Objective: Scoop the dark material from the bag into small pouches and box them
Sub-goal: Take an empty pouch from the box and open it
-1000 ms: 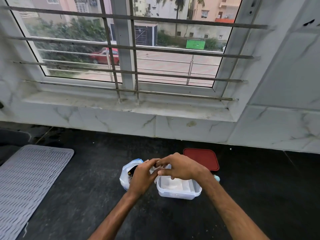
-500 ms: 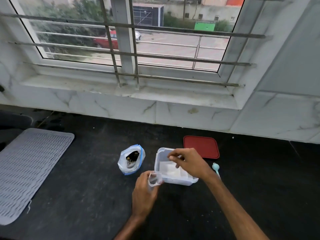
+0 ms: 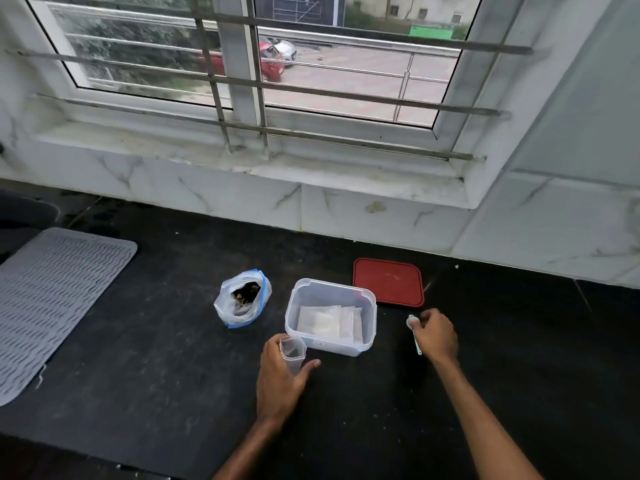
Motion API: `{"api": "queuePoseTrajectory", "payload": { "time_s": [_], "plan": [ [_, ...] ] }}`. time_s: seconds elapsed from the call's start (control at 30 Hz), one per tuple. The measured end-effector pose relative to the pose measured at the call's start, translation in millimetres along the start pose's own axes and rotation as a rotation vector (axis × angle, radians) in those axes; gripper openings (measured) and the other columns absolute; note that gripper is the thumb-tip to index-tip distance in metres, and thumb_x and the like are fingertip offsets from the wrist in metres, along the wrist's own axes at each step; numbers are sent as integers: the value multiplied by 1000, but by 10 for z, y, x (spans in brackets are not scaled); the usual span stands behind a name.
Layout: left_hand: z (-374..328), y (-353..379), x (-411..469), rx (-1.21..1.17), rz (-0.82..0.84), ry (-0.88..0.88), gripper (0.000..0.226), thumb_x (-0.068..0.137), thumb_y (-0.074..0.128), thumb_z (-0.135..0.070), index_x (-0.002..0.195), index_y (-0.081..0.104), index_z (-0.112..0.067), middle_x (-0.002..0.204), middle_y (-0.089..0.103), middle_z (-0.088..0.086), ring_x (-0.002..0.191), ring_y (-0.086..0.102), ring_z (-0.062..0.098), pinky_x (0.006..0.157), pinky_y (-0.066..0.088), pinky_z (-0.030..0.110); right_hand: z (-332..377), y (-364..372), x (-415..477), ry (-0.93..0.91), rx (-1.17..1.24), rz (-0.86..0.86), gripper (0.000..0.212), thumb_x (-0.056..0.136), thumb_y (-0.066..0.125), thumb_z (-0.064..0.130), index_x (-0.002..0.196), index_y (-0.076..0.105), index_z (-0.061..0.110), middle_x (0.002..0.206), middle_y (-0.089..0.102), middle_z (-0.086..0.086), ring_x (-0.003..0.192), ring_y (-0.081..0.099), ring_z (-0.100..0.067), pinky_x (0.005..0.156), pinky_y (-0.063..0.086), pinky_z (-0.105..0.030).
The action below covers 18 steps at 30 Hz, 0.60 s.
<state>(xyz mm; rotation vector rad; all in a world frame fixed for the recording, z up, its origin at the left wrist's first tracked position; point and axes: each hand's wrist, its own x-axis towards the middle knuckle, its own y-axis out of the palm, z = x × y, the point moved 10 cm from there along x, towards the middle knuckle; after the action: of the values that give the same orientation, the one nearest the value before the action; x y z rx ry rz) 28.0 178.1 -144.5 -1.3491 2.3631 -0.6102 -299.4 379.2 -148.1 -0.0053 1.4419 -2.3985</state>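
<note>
A clear plastic bag (image 3: 242,299) with a blue zip edge stands open on the black counter, dark material showing inside. To its right sits a clear plastic box (image 3: 330,317) with white pouches lying flat in it. My left hand (image 3: 282,379) holds a small clear pouch (image 3: 292,351) upright and open, just in front of the box's left corner. My right hand (image 3: 436,336) is to the right of the box, its fingers curled on a small pale blue spoon (image 3: 414,332) that lies on the counter.
The box's red lid (image 3: 388,281) lies flat behind the box, near the marble wall. A grey ribbed mat (image 3: 52,299) covers the counter's left side. A barred window and marble sill run along the back.
My hands came apart from over the box. The left one drew back toward me with the pouch; the right one swung right, down onto the spoon. The camera tilted down.
</note>
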Motion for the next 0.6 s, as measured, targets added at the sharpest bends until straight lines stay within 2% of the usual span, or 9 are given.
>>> {"api": "queuePoseTrajectory", "payload": {
  "time_s": [0.07, 0.17, 0.27, 0.37, 0.5, 0.6],
  "plan": [
    [-4, 28, -31, 0, 0, -14, 86, 62, 87, -51, 131, 40, -28, 127, 51, -11, 114, 53, 7, 88, 44, 21, -79, 70, 4, 19, -86, 69, 44, 90, 67, 36, 120, 57, 7, 118, 62, -15, 107, 61, -33, 84, 49, -39],
    [5, 33, -17, -2, 77, -19, 100, 60, 88, -52, 140, 32, -26, 137, 48, -9, 120, 51, 7, 93, 43, 21, -66, 139, -4, 33, -198, 70, 50, 90, 67, 41, 125, 52, 9, 124, 55, -14, 111, 59, -34, 85, 49, -40],
    [-61, -20, -94, 24, 37, -19, 110, 60, 88, -51, 146, 27, -21, 148, 40, -5, 130, 46, 11, 101, 41, 23, 72, 196, 11, -81, -296, 117, 42, 92, 64, 41, 122, 55, 13, 121, 54, -11, 108, 60, -31, 85, 50, -40],
    [-21, -79, -40, 17, 67, -11, 119, 57, 84, -57, 151, 21, -21, 155, 32, -4, 138, 40, 14, 109, 40, 32, 138, 206, -1, -109, -319, 75, 34, 94, 61, 37, 119, 58, 14, 118, 54, -9, 104, 61, -30, 82, 50, -39],
    [-25, -69, -35, 7, 100, 5, 128, 53, 78, -72, 153, 13, -27, 159, 26, -8, 140, 37, 13, 112, 40, 43, 93, 143, 50, -120, -206, 33, 29, 96, 57, 36, 117, 60, 15, 113, 56, -10, 102, 60, -31, 81, 49, -42],
    [-17, -58, -39, -10, 129, -1, 125, 57, 79, -68, 153, 8, -32, 162, 19, -8, 144, 31, 12, 115, 36, 42, 78, 17, 74, -108, -66, -30, 32, 98, 55, 37, 118, 60, 14, 110, 58, -11, 99, 60, -33, 78, 45, -40]
  ]
}}
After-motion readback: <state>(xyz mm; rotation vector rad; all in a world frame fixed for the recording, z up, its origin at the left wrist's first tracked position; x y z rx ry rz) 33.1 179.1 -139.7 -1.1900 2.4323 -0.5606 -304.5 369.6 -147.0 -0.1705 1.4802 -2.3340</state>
